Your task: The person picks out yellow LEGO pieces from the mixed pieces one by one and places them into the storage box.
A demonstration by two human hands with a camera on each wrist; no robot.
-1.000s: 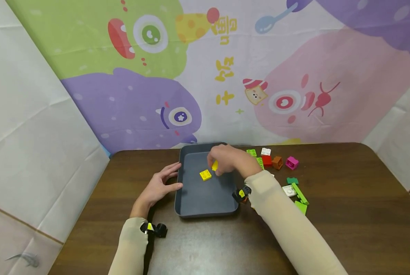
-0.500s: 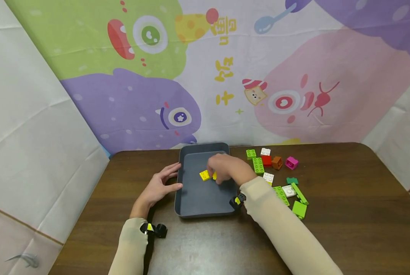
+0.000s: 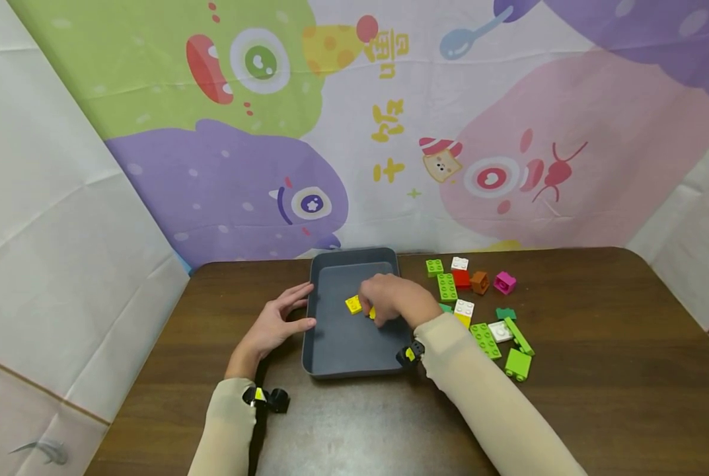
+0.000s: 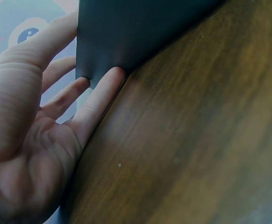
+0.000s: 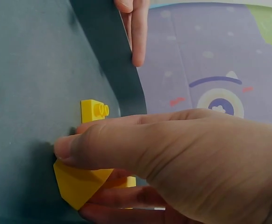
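My right hand (image 3: 392, 297) is low inside the dark grey tray (image 3: 348, 354), pinching a yellow toy brick (image 5: 82, 184) between thumb and fingers. That brick is mostly covered by the fingers in the head view. Just left of it, a second yellow brick (image 3: 353, 304) with studs on top lies on the tray floor; part of it shows beyond the thumb in the right wrist view. At the tray's left side, my left hand (image 3: 277, 320) touches the outer wall with extended fingers. The left wrist view shows its fingertips (image 4: 112, 74) against that wall.
Right of the tray, loose bricks are scattered on the brown table (image 3: 616, 370): a long green brick (image 3: 447, 287), a red brick (image 3: 460, 279), a brown brick (image 3: 480, 282), a magenta brick (image 3: 505, 283) and several white and green ones. A printed cloth (image 3: 390, 218) hangs behind.
My right hand has come down towards the tray floor and slightly towards me, bringing its yellow brick close beside the other. The left hand has stayed at the tray wall.
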